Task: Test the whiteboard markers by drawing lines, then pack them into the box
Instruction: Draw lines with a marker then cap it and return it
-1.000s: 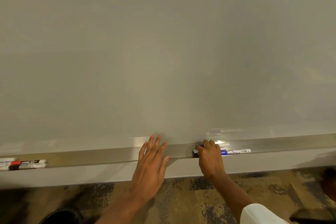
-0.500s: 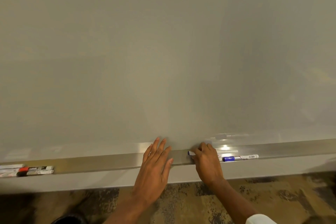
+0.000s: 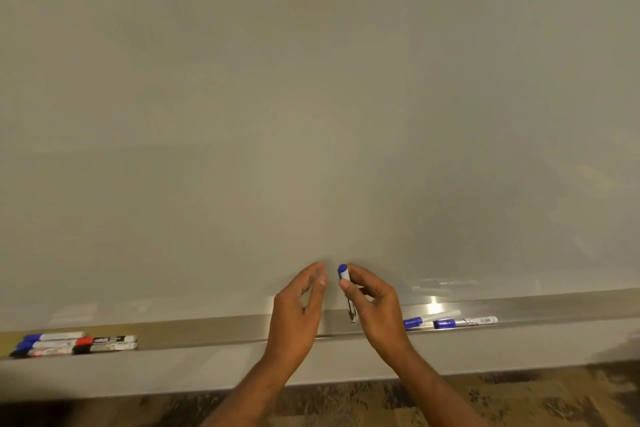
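Two hands are raised in front of the whiteboard, just above its metal tray.

Right hand: thumb and fingers are curled round a blue-capped marker and grip it by the barrel. The marker stands roughly upright with the cap on and pointing up. Its lower end hangs just over the tray, and whether it touches the tray cannot be told. The cap sits close to the board surface; contact with the board cannot be told either.

Left hand: the fingers are loosely curved and relaxed, with the thumb apart from them, and they hold nothing. The fingertips are just beside the marker's cap, with a narrow gap between them.

Tray contents, left end: a cluster of markers lying flat and side by side, with blue, red and black caps. The exact count is unclear.

Tray contents, right of the right hand: a pair of blue-capped markers, lying flat and end-on along the tray, one slightly behind the other.

The board shows no drawn lines in the visible area. Patterned carpet is visible below the tray.
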{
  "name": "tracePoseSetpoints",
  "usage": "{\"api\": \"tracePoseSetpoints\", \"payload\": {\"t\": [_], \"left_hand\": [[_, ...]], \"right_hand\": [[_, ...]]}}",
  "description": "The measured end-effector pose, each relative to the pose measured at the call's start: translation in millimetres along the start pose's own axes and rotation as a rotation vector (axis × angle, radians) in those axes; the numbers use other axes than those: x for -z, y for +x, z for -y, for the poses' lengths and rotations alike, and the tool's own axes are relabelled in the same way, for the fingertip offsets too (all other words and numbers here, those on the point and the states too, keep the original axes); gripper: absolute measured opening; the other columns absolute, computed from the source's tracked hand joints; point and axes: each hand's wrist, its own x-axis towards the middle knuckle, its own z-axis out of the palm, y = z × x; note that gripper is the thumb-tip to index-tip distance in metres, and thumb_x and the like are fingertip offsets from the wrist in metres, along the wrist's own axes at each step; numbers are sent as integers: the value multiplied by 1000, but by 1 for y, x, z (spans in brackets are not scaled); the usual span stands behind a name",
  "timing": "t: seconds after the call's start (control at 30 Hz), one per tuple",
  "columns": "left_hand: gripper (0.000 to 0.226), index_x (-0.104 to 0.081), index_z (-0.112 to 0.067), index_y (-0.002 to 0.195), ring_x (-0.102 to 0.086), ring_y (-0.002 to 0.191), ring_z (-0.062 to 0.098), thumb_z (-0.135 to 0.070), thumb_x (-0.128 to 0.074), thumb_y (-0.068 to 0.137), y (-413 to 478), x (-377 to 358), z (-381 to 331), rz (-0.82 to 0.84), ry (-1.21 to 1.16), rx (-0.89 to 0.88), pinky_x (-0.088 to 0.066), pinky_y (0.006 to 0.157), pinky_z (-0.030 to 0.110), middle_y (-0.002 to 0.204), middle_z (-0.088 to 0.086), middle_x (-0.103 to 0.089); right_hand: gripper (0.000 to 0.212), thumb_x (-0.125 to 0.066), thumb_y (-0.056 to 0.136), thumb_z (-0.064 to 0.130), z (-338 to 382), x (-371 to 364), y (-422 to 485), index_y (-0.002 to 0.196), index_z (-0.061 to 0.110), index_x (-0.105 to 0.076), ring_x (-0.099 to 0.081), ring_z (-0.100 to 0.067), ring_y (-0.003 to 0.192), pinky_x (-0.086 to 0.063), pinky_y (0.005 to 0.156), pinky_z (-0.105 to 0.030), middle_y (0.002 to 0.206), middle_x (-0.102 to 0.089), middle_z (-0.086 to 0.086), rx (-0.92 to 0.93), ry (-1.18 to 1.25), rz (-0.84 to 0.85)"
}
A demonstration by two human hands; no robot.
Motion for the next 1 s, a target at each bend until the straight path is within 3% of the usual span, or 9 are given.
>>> {"api": "tracePoseSetpoints", "payload": {"t": [0.13, 0.27, 0.37, 0.47, 0.57, 0.67, 0.8, 0.9, 1.0], "left_hand": [[33, -64, -25, 136, -59, 118, -12, -30, -56, 104, 5, 30, -30, 22, -60, -18, -44, 96, 5, 129, -18, -67], [27, -69, -25, 128, -68, 112, 2, -24, -55, 105, 6, 64, -53, 69, -183, 28, -53, 98, 20, 117, -12, -75], [29, -73, -22, 125, -71, 96, 14, -27, -52, 106, 0, 91, -71, 146, -325, 107, -55, 91, 26, 104, 2, -78], [34, -74, -17, 123, -60, 74, 8, -33, -50, 106, -7, 118, -83, 228, -449, 143, -51, 83, 31, 85, -1, -72], [37, -74, -13, 123, -59, 82, 16, -36, -53, 104, -12, 143, -94, 229, -521, 134, -52, 76, 27, 99, 11, -68], [42, -65, 0, 125, -69, 106, 24, -34, -55, 102, -14, 163, -103, 203, -606, 137, -58, 80, 27, 124, 16, -71], [51, -65, 5, 126, -69, 84, 25, -39, -53, 102, -19, 189, -117, 226, -634, 83, -59, 81, 31, 122, 18, -73], [51, -59, 11, 129, -70, 112, 32, -33, -51, 104, -24, 204, -128, 194, -691, 62, -55, 101, 37, 122, 20, -72], [44, -63, 7, 123, -69, 114, 33, -31, -53, 104, -25, 213, -138, 139, -711, 24, -54, 103, 41, 116, 21, -74]], "right_hand": [[27, -67, 87, 24, 57, -24, -10, 114, 24, -70, -69, -15, 101, -54, 85, -23, 104, -75, 4, -79, 230, 49], [30, -64, 87, 29, 100, -50, -22, 115, 23, -70, -71, -24, 94, -56, 80, -26, 101, -75, -4, -137, 315, 131], [28, -66, 88, 27, 123, -71, -30, 113, 17, -73, -68, -28, 83, -57, 80, -32, 99, -72, -17, -242, 440, 183], [30, -69, 86, 25, 144, -92, -36, 111, 9, -73, -62, -19, 71, -53, 70, -31, 90, -67, -16, -332, 589, 246], [33, -66, 90, 28, 164, -113, -44, 112, 3, -71, -56, -16, 65, -48, 58, -26, 84, -63, -13, -416, 684, 311], [36, -62, 93, 34, 182, -131, -49, 106, 2, -72, -49, -14, 60, -40, 47, -21, 77, -59, -12, -442, 664, 361], [33, -62, 91, 40, 208, -152, -56, 90, 8, -70, -41, -11, 53, -28, 42, -19, 70, -53, -8, -395, 610, 435], [39, -60, 91, 46, 225, -162, -60, 79, 9, -66, -34, -9, 46, -24, 38, -18, 62, -49, -5, -360, 491, 420], [47, -60, 90, 51, 241, -173, -67, 68, 9, -63, -31, -11, 39, -23, 36, -16, 55, -47, -7, -313, 373, 331]]}}
